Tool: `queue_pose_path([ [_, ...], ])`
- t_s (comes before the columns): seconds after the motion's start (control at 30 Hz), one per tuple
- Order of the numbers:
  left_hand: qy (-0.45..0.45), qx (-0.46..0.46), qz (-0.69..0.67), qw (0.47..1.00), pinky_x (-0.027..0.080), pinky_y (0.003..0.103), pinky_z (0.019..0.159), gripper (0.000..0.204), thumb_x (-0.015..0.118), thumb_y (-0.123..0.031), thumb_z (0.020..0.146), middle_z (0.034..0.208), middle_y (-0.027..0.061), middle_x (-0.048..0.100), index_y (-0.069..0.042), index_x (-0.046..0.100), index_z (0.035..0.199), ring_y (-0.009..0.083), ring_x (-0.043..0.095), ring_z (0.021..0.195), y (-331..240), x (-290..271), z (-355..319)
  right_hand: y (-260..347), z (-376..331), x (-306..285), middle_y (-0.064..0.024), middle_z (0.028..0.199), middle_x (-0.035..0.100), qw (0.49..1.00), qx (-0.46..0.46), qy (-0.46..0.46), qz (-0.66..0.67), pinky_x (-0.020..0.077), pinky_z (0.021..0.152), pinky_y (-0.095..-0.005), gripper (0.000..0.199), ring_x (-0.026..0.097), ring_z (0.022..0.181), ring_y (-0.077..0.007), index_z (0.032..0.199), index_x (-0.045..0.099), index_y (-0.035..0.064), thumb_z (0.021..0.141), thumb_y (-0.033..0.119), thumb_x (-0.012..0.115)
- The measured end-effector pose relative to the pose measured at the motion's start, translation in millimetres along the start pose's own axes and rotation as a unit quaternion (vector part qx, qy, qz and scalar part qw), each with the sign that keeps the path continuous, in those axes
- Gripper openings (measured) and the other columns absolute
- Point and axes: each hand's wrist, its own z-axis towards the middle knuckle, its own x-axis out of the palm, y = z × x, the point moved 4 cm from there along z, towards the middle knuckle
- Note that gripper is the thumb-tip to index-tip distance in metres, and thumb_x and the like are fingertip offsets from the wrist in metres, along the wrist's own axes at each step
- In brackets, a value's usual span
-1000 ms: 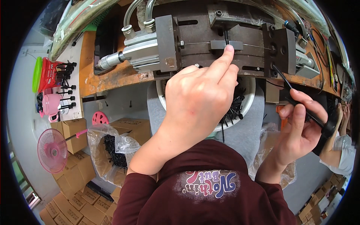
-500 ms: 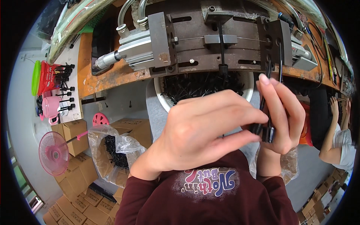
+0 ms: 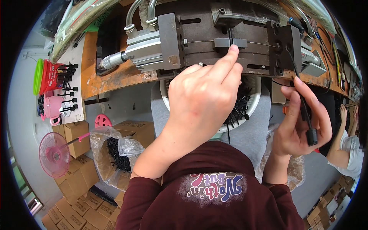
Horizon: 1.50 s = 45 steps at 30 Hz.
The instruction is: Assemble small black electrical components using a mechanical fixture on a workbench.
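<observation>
My left hand [image 3: 207,92] reaches up over the metal fixture [image 3: 207,28], back of the hand upward. Its index finger is stretched out, with the tip against a black rod [image 3: 231,33] at the small grey block [image 3: 220,43] in the fixture's middle. The middle finger is bent beside it; the thumb and whatever lies under the palm are hidden. To the right, my right hand [image 3: 303,122] is closed around black rods [image 3: 304,109]. One has a thick cylindrical end near the palm, and a thin shaft extends up toward the fixture's right plate.
Below the fixture stands a white basket [image 3: 253,103] of black rods. Pneumatic cylinders [image 3: 143,51] flank the fixture on the wooden bench [image 3: 92,82]. At left are a pink fan [image 3: 55,154], cardboard boxes [image 3: 76,138] and a plastic bag [image 3: 101,163]. Another person [image 3: 347,142] sits at far right.
My left hand has moved from beside the right hand up and left to the fixture's middle block. My right hand has shifted right and lower, still holding black rods.
</observation>
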Motion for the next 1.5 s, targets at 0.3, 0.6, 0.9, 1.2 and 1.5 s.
queue_pose_path([
  [0.3, 0.009, -0.046, -0.041, 0.998, 0.052, 0.027, 0.061, 0.023, 0.079, -0.012, 0.066, 0.11, 0.0026, 0.07, -0.009, 0.071, 0.087, 0.0192, 0.065, 0.067, 7, 2, 0, 7, -1, -1, -0.0245, 0.1, 0.067, 0.987, -0.116, 0.047, -0.105, 0.0591, 0.072, -0.0325, 0.033, 0.069, 0.086, -0.0283, 0.103, 0.059, -0.0071, 0.074, -0.015, 0.073],
  [0.6, -0.018, -0.249, -0.488, 0.837, 0.059, 0.029, 0.08, 0.022, 0.07, 0.01, 0.076, 0.11, 0.0097, 0.061, 0.001, 0.068, 0.096, 0.0165, 0.068, 0.093, 6, -1, -16, 4, 0, 1, -0.0097, 0.097, 0.061, 0.969, -0.163, 0.004, -0.187, 0.0512, 0.06, -0.0259, 0.032, 0.062, 0.072, -0.0177, 0.093, 0.07, 0.0015, 0.066, -0.008, 0.082],
  [0.9, 0.122, -0.355, -0.696, 0.613, 0.059, 0.027, 0.066, 0.072, 0.073, 0.019, 0.063, 0.115, 0.0213, 0.06, 0.011, 0.046, 0.129, 0.0179, 0.063, 0.08, -6, -12, -36, 7, -4, 19, -0.0096, 0.091, 0.062, 0.958, -0.245, 0.072, -0.127, 0.0529, 0.057, -0.026, 0.031, 0.064, 0.069, -0.0187, 0.091, 0.07, -0.0022, 0.064, -0.014, 0.08],
  [1.2, -0.004, -0.119, -0.276, 0.954, 0.041, 0.022, 0.051, 0.033, 0.083, -0.009, 0.061, 0.101, 0.0079, 0.071, -0.006, 0.074, 0.092, 0.0092, 0.059, 0.065, -5, -22, -30, 0, -6, 17, -0.0164, 0.107, 0.062, 0.989, -0.113, 0.067, -0.069, 0.0551, 0.074, -0.0282, 0.044, 0.067, 0.083, -0.0205, 0.109, 0.062, -0.0061, 0.069, -0.011, 0.079],
  [1.5, -0.017, -0.057, -0.002, 0.998, 0.047, 0.024, 0.052, 0.025, 0.08, -0.022, 0.069, 0.11, 0.0022, 0.071, -0.01, 0.072, 0.091, 0.0148, 0.065, 0.063, -5, 6, -12, 3, -4, -1, -0.0266, 0.12, 0.055, 0.996, -0.054, 0.076, -0.001, 0.0562, 0.086, -0.0405, 0.043, 0.068, 0.096, -0.0334, 0.125, 0.051, -0.0105, 0.09, 0.011, 0.065],
])
